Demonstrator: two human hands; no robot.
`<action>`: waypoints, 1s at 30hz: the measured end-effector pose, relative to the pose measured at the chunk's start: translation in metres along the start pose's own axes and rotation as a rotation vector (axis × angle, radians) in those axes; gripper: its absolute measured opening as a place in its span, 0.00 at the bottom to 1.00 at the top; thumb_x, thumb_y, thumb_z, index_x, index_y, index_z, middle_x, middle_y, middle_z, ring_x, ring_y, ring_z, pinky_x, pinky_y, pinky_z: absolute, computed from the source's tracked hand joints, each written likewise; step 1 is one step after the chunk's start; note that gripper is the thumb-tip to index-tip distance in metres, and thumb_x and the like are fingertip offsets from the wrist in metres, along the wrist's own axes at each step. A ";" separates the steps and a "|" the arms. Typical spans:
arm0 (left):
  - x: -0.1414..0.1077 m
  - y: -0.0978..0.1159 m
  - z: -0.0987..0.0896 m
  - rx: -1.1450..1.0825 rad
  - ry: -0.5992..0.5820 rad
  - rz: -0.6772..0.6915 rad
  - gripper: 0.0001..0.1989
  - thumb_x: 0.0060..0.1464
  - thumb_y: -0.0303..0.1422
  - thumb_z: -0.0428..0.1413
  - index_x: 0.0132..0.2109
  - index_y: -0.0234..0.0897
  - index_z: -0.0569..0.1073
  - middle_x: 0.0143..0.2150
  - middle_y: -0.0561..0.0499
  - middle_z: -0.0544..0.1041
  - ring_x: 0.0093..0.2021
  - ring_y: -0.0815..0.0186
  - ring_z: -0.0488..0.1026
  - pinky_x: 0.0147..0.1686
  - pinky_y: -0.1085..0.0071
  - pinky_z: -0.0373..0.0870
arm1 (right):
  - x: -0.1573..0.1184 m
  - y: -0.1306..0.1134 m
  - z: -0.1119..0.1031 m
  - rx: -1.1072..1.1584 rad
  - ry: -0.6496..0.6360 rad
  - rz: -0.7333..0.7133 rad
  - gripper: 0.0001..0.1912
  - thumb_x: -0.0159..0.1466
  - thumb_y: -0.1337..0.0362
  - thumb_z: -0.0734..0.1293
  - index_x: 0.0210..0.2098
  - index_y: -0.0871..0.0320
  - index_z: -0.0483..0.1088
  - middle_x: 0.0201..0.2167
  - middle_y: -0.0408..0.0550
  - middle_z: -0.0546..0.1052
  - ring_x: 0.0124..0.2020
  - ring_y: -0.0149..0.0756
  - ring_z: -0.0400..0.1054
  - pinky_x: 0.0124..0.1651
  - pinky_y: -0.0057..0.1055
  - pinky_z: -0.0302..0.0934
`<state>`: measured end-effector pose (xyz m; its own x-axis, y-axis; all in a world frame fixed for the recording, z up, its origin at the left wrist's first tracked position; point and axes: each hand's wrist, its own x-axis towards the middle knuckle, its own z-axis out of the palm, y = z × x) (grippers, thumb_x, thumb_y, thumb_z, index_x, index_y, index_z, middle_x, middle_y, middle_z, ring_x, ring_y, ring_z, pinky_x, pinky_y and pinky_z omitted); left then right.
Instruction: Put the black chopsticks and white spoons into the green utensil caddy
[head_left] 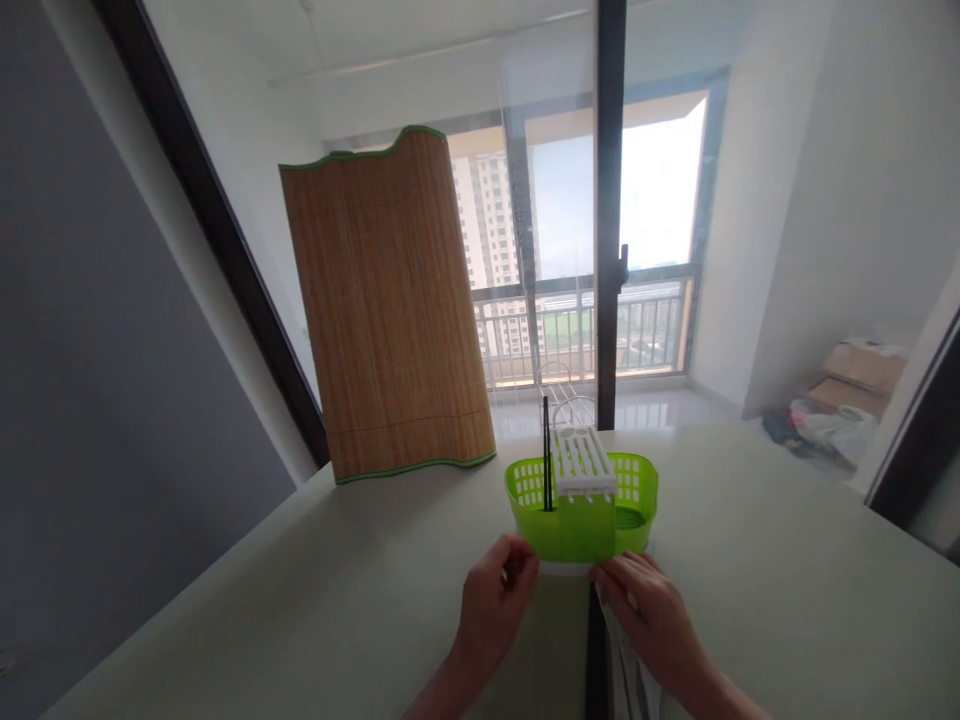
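Note:
A bright green plastic cutlery basket (587,530) with lattice sides and a white base stands on the table ahead of me. Across its middle sits a white slotted rack (581,462) with small hooks along the front. Two black chopsticks (547,455) stand upright in the left compartment; the right one shows a bare green floor. My left hand (496,585) has its fingers curled at the basket's lower left front corner. At the lower right front, my right hand (643,597) is closed with fingertips against the base. The exact contact of both hands is partly hidden.
A brown bamboo mat (394,310) with green edging stands upright at the back left of the pale table (750,580). Behind are glass doors with a dark frame (611,200). Cardboard boxes (862,375) lie beyond, right. Dark and grey streaks below my right hand are unclear.

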<state>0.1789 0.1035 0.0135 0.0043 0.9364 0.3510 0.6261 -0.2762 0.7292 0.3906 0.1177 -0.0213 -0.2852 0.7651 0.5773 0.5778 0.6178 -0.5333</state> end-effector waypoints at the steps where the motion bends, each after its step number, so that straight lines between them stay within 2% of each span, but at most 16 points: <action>1: -0.011 -0.003 0.006 0.051 -0.095 0.002 0.06 0.57 0.34 0.52 0.34 0.38 0.71 0.29 0.54 0.72 0.29 0.69 0.68 0.30 0.74 0.62 | 0.000 0.002 0.000 0.034 0.017 0.045 0.18 0.71 0.57 0.55 0.27 0.56 0.66 0.25 0.45 0.72 0.30 0.38 0.65 0.36 0.33 0.56; 4: -0.032 -0.007 0.020 0.215 -0.315 0.031 0.05 0.48 0.35 0.59 0.34 0.39 0.73 0.33 0.53 0.75 0.37 0.65 0.70 0.36 0.71 0.62 | 0.002 0.006 0.000 0.117 0.062 0.149 0.21 0.70 0.54 0.56 0.25 0.56 0.67 0.23 0.44 0.73 0.28 0.37 0.66 0.33 0.31 0.57; 6: -0.037 -0.006 0.026 0.297 -0.408 0.043 0.11 0.44 0.39 0.62 0.35 0.40 0.74 0.36 0.52 0.75 0.41 0.62 0.70 0.39 0.69 0.62 | 0.003 0.008 -0.002 0.138 0.084 0.178 0.22 0.70 0.53 0.56 0.24 0.56 0.67 0.24 0.44 0.74 0.28 0.37 0.67 0.32 0.30 0.57; 8: -0.037 -0.003 0.028 0.350 -0.452 0.039 0.13 0.44 0.41 0.62 0.36 0.41 0.74 0.39 0.52 0.75 0.43 0.60 0.70 0.41 0.68 0.63 | 0.004 0.008 -0.004 0.131 0.095 0.184 0.22 0.69 0.53 0.56 0.24 0.56 0.67 0.24 0.45 0.74 0.28 0.37 0.68 0.33 0.30 0.58; 14: -0.035 0.003 0.028 0.424 -0.432 -0.004 0.10 0.48 0.39 0.57 0.37 0.41 0.73 0.39 0.51 0.75 0.42 0.60 0.70 0.40 0.67 0.64 | 0.002 0.006 -0.002 0.030 0.053 0.095 0.21 0.70 0.55 0.56 0.25 0.56 0.68 0.23 0.44 0.73 0.28 0.37 0.66 0.35 0.32 0.58; 19: -0.037 0.006 0.031 0.483 -0.440 -0.023 0.17 0.44 0.44 0.59 0.40 0.41 0.73 0.41 0.49 0.75 0.44 0.57 0.71 0.43 0.64 0.65 | 0.001 0.002 -0.002 -0.039 0.044 0.002 0.18 0.70 0.58 0.56 0.29 0.56 0.70 0.25 0.45 0.73 0.29 0.36 0.65 0.35 0.32 0.57; 24: -0.032 0.015 0.028 0.493 -0.466 -0.023 0.13 0.45 0.36 0.57 0.41 0.39 0.74 0.40 0.46 0.76 0.41 0.54 0.73 0.40 0.63 0.68 | 0.001 0.001 -0.003 -0.029 0.049 -0.036 0.17 0.71 0.60 0.56 0.29 0.55 0.68 0.25 0.44 0.72 0.29 0.36 0.65 0.37 0.33 0.56; 30: -0.025 0.018 0.015 0.729 -0.453 -0.083 0.16 0.47 0.24 0.51 0.44 0.33 0.75 0.40 0.39 0.78 0.39 0.53 0.76 0.38 0.62 0.70 | 0.001 -0.003 -0.003 -0.027 0.041 -0.082 0.16 0.70 0.61 0.57 0.28 0.56 0.66 0.25 0.43 0.71 0.29 0.35 0.64 0.38 0.34 0.54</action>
<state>0.2014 0.0785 0.0091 0.1503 0.9863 -0.0683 0.9817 -0.1407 0.1286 0.3913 0.1161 -0.0172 -0.3011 0.7037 0.6436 0.5744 0.6726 -0.4666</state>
